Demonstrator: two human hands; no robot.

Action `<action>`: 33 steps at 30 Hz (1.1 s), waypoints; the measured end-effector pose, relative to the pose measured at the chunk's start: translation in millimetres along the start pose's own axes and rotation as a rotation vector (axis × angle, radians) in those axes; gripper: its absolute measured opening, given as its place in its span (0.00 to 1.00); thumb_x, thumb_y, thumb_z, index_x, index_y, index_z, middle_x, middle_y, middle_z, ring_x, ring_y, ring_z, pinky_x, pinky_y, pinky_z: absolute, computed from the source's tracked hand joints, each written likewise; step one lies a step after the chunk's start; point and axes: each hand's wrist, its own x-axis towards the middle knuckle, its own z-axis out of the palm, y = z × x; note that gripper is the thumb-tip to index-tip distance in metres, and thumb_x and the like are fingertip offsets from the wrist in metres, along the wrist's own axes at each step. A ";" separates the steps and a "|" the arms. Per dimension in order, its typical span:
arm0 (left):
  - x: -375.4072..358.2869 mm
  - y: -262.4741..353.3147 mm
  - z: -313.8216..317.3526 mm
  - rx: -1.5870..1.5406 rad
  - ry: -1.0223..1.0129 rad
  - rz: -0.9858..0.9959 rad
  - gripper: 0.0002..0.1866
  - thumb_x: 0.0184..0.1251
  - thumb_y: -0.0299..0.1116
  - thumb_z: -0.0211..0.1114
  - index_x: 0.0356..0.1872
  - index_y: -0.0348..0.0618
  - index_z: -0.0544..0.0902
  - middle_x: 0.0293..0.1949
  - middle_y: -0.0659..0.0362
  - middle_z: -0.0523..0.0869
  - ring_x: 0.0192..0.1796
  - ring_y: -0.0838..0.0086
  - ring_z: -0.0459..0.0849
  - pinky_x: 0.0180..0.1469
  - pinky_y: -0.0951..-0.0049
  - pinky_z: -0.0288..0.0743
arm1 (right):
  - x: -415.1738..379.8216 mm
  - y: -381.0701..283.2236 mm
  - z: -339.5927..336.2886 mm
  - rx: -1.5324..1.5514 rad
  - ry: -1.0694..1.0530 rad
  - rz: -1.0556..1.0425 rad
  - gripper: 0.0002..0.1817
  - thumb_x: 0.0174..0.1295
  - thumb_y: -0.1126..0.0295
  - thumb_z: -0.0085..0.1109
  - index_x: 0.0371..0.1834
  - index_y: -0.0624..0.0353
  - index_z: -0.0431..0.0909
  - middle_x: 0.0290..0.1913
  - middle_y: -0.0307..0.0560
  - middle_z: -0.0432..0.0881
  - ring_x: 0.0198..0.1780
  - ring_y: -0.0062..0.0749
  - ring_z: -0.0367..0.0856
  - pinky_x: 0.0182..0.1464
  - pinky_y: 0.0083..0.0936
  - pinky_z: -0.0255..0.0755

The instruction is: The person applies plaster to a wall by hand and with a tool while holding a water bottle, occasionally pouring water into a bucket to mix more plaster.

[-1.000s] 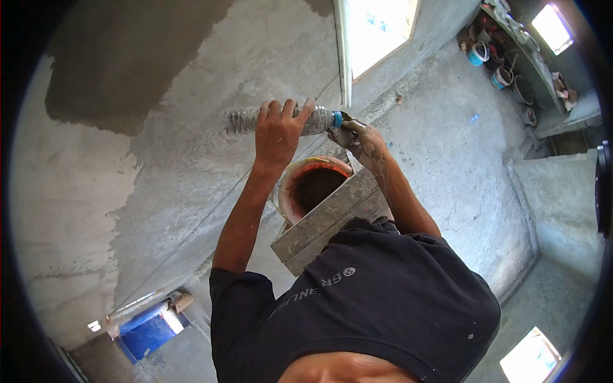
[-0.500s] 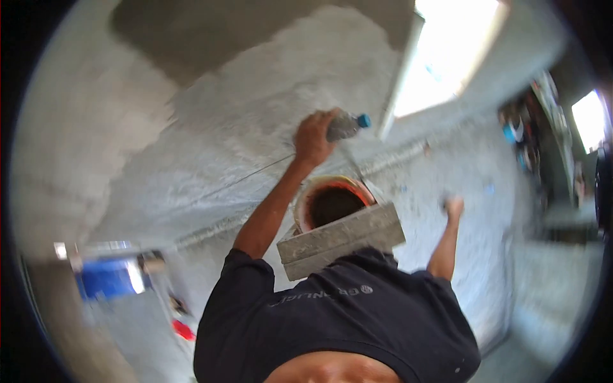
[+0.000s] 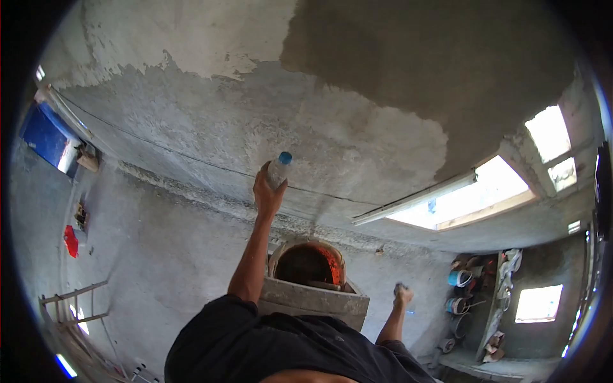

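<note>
A clear plastic bottle with a blue cap is in my left hand, fingers wrapped around it. That arm is stretched forward, with the bottle in front of the grey wall. My right hand is out to the right and low, closed around something small and dark that I cannot make out. Between my arms is a round bucket, orange inside, with dark material in it. It stands at a grey box-like block just in front of my body.
A partly plastered wall with a dark damp-looking patch rises ahead. A bright window opening is at right. Light-blue buckets stand near a ledge farther right. A wooden ladder-like frame and a red object lie left.
The view has swung, shifting the wall patch and window rightward. My left hand, still on the bottle, appears farther left, its cap now pointing up. My right hand appears lower.
</note>
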 end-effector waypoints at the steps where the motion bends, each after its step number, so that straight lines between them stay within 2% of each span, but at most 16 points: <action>1: -1.9 -7.5 2.7 -0.001 0.050 -0.032 0.33 0.46 0.28 0.73 0.58 0.43 0.74 0.48 0.47 0.81 0.51 0.50 0.80 0.51 0.55 0.74 | 2.3 -52.4 18.4 0.367 -0.114 -0.064 0.08 0.55 0.72 0.66 0.34 0.64 0.79 0.33 0.43 0.80 0.32 0.27 0.79 0.30 0.25 0.74; 2: -3.6 -13.2 5.5 -0.002 0.097 -0.064 0.32 0.46 0.28 0.73 0.58 0.43 0.74 0.48 0.47 0.81 0.51 0.51 0.81 0.51 0.55 0.74 | 3.0 -107.1 38.3 0.679 -0.312 -0.087 0.06 0.54 0.74 0.67 0.31 0.63 0.79 0.31 0.40 0.79 0.32 0.25 0.78 0.33 0.24 0.75; 4: -6.6 -16.7 9.7 -0.022 0.102 -0.116 0.32 0.46 0.27 0.73 0.58 0.43 0.74 0.48 0.47 0.81 0.50 0.50 0.80 0.50 0.54 0.74 | -8.9 -219.4 81.8 0.556 -0.495 -0.312 0.03 0.58 0.76 0.61 0.31 0.63 0.79 0.30 0.41 0.80 0.33 0.29 0.80 0.39 0.26 0.78; 6: -1.8 -8.6 10.6 -0.075 0.091 -0.189 0.32 0.44 0.25 0.72 0.57 0.43 0.74 0.47 0.47 0.81 0.50 0.48 0.80 0.48 0.54 0.74 | -25.2 -327.6 124.9 -0.219 -0.304 -1.055 0.03 0.58 0.74 0.61 0.29 0.63 0.81 0.26 0.42 0.81 0.32 0.25 0.80 0.39 0.24 0.73; 7: 1.0 -3.6 9.1 -0.082 0.093 -0.193 0.32 0.44 0.25 0.72 0.57 0.43 0.74 0.47 0.47 0.81 0.50 0.48 0.80 0.48 0.54 0.74 | -69.3 -386.6 137.4 0.037 -0.380 -1.078 0.05 0.58 0.73 0.61 0.36 0.61 0.83 0.31 0.46 0.84 0.33 0.28 0.82 0.40 0.24 0.74; 8: 5.4 0.4 8.5 -0.076 0.103 -0.197 0.33 0.44 0.24 0.72 0.57 0.42 0.74 0.47 0.47 0.81 0.50 0.48 0.80 0.48 0.53 0.74 | -106.4 -443.2 143.6 -0.021 -0.356 -1.292 0.10 0.59 0.68 0.62 0.39 0.62 0.83 0.37 0.53 0.85 0.37 0.42 0.84 0.41 0.32 0.74; 13: 14.5 2.9 2.6 -0.075 0.103 -0.155 0.34 0.42 0.22 0.72 0.57 0.42 0.74 0.47 0.47 0.80 0.49 0.48 0.80 0.48 0.53 0.75 | -236.4 -644.5 160.8 0.155 0.138 -2.161 0.25 0.49 0.86 0.59 0.54 0.59 0.78 0.59 0.56 0.76 0.59 0.51 0.75 0.58 0.37 0.74; 16: 20.4 -6.4 -4.5 -0.064 0.124 -0.186 0.34 0.42 0.21 0.73 0.57 0.43 0.75 0.47 0.47 0.80 0.49 0.48 0.80 0.47 0.53 0.75 | -262.6 -722.3 168.0 0.328 0.237 -2.233 0.30 0.45 0.89 0.58 0.55 0.58 0.77 0.61 0.53 0.74 0.62 0.51 0.72 0.63 0.39 0.70; 19: 26.2 -8.2 -8.7 -0.030 0.168 -0.205 0.34 0.41 0.21 0.73 0.57 0.43 0.75 0.47 0.47 0.81 0.49 0.48 0.80 0.47 0.54 0.75 | -255.4 -747.9 193.2 0.236 0.557 -2.333 0.31 0.48 0.86 0.57 0.60 0.55 0.74 0.66 0.49 0.71 0.66 0.48 0.68 0.66 0.39 0.66; 23: 27.9 -8.0 -10.5 -0.035 0.129 -0.246 0.34 0.42 0.22 0.73 0.57 0.42 0.74 0.49 0.48 0.80 0.51 0.50 0.80 0.51 0.53 0.74 | -198.8 -690.7 284.9 -0.286 0.367 -2.397 0.30 0.58 0.76 0.54 0.68 0.48 0.66 0.73 0.41 0.61 0.72 0.40 0.61 0.69 0.36 0.63; 26: 28.3 -9.1 -8.7 -0.043 0.095 -0.288 0.33 0.45 0.23 0.73 0.57 0.41 0.74 0.51 0.48 0.80 0.53 0.51 0.79 0.54 0.52 0.73 | -217.9 -668.2 266.5 -0.315 0.336 -2.507 0.30 0.57 0.76 0.55 0.66 0.45 0.68 0.70 0.42 0.65 0.69 0.40 0.65 0.66 0.34 0.67; 28: 26.7 -6.9 -6.1 -0.031 0.085 -0.306 0.32 0.45 0.23 0.73 0.57 0.41 0.74 0.51 0.48 0.80 0.54 0.51 0.79 0.54 0.53 0.73 | -229.0 -699.3 236.4 -0.063 0.358 -2.433 0.30 0.57 0.77 0.54 0.65 0.44 0.70 0.68 0.43 0.69 0.66 0.40 0.69 0.62 0.32 0.70; 29: 26.3 -4.2 -5.9 -0.063 0.074 -0.315 0.32 0.45 0.24 0.73 0.57 0.41 0.74 0.51 0.48 0.80 0.54 0.52 0.79 0.54 0.53 0.74 | -235.5 -713.6 217.2 0.149 0.062 -2.201 0.30 0.56 0.78 0.54 0.65 0.44 0.71 0.66 0.43 0.71 0.65 0.40 0.71 0.61 0.32 0.71; 31: 23.9 -5.8 -5.4 -0.084 0.057 -0.325 0.32 0.46 0.24 0.73 0.57 0.41 0.74 0.52 0.48 0.80 0.54 0.53 0.79 0.55 0.54 0.74 | -264.0 -745.7 180.3 0.361 0.240 -2.159 0.25 0.61 0.81 0.50 0.62 0.54 0.72 0.65 0.48 0.73 0.63 0.42 0.73 0.62 0.34 0.70; 32: 23.3 -7.3 -2.4 -0.085 0.083 -0.293 0.33 0.42 0.22 0.73 0.56 0.41 0.74 0.49 0.48 0.81 0.51 0.51 0.80 0.52 0.54 0.74 | -275.0 -760.3 170.0 0.366 0.726 -2.336 0.19 0.66 0.83 0.46 0.60 0.63 0.74 0.64 0.53 0.73 0.62 0.44 0.74 0.63 0.36 0.69; 33: 23.5 -8.0 -0.2 -0.085 0.113 -0.259 0.34 0.39 0.20 0.72 0.55 0.41 0.75 0.46 0.48 0.81 0.48 0.49 0.80 0.49 0.54 0.74 | -266.2 -762.9 180.9 0.367 0.724 -2.335 0.19 0.66 0.83 0.46 0.60 0.63 0.74 0.64 0.53 0.73 0.62 0.44 0.74 0.63 0.36 0.69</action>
